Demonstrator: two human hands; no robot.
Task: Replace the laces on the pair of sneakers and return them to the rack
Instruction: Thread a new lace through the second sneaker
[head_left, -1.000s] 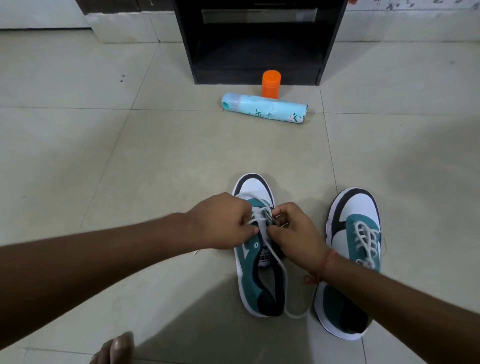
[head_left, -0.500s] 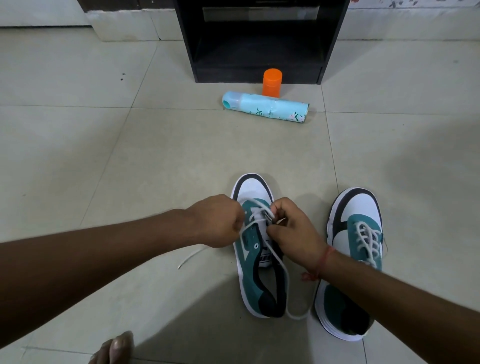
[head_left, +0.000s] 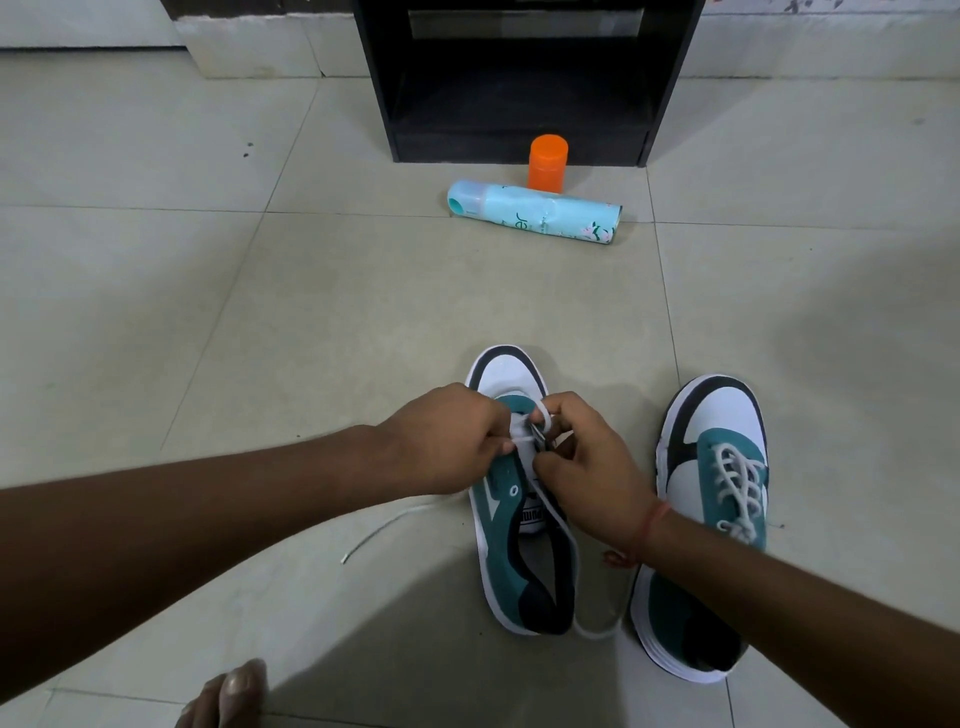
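Observation:
Two teal, white and black sneakers stand side by side on the tiled floor. Over the front eyelets of the left sneaker (head_left: 506, 540) both my hands work a white lace (head_left: 558, 519). My left hand (head_left: 447, 441) pinches the lace at the shoe's left side, and one lace end trails out to the left across the floor. My right hand (head_left: 587, 467) pinches the lace by the tongue, with a small loop showing above its fingers. The other lace end runs back past the heel. The right sneaker (head_left: 711, 514) is fully laced in white.
A black rack (head_left: 524, 78) with an open lower shelf stands against the far wall. In front of it are an upright orange container (head_left: 547, 162) and a light blue spray can (head_left: 535, 212) lying on its side. My bare toe (head_left: 234, 696) shows at the bottom edge.
My left hand has drawn the lace out to the left, so a longer free end now lies on the floor. Both hands stay on the left sneaker's front eyelets.

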